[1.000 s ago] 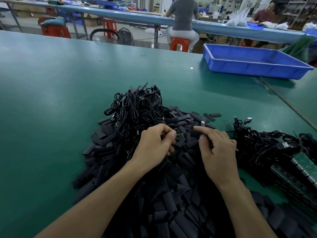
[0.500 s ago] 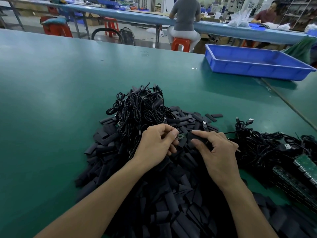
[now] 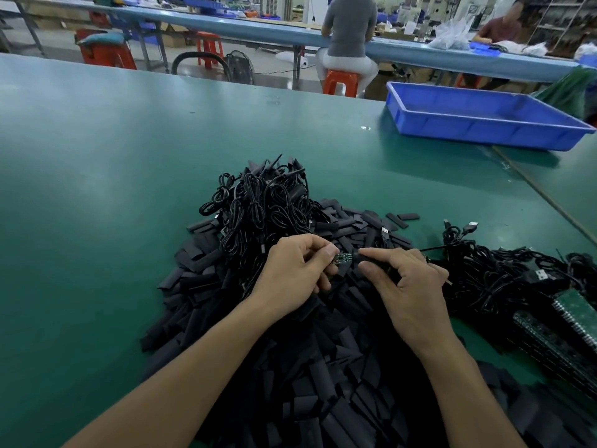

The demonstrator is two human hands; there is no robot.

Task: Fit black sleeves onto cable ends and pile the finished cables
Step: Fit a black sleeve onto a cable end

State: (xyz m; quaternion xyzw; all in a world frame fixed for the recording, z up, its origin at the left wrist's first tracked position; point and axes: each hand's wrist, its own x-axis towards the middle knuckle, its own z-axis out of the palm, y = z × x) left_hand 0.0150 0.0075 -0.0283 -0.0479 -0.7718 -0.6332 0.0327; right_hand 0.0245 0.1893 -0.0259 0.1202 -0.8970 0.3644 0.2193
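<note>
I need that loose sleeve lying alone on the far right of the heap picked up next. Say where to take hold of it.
Pinch the lone sleeve across its narrow width at mid-length, coming from above. It lies flat on the bare green table, clear of the heap of sleeves, so both long edges are likely free for fingertips.

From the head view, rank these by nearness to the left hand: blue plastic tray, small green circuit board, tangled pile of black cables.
1. Small green circuit board, in its fingertips.
2. Tangled pile of black cables, just beyond the left hand.
3. Blue plastic tray, far right.
</note>
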